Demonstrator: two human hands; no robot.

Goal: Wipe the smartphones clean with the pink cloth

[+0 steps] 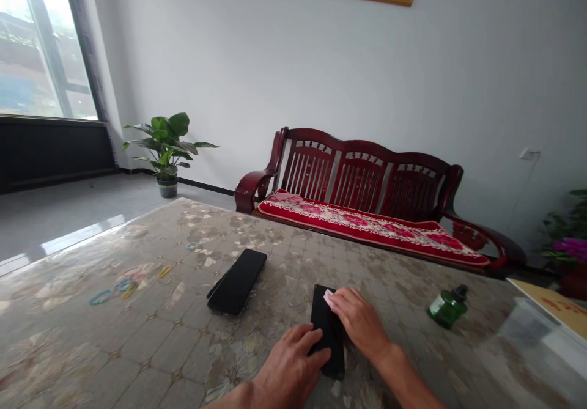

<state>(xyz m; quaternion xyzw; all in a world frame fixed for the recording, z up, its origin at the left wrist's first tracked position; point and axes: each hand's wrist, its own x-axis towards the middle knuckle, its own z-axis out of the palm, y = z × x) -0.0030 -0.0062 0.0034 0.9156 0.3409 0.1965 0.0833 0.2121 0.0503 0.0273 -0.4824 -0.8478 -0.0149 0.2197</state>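
A black smartphone (337, 351) lies screen up on the table in front of me. My left hand (291, 360) holds it down from the left, with its fingertips over the edge and on the dark glass. Pinched in the fingers of my right hand (360, 323) is a small pale pink cloth or tissue (329, 299), pressed against the phone's upper end. To the left lies a second black phone (238, 280), apart from both hands; a thin dark edge shows along its left side.
Colourful rubber bands (125, 285) lie on the left of the patterned table (156, 348). A green bottle (448, 307) with a black top stands at right, near a clear plastic box (534, 329) and a yellow card (550, 302). Beyond is a wooden bench (358, 170).
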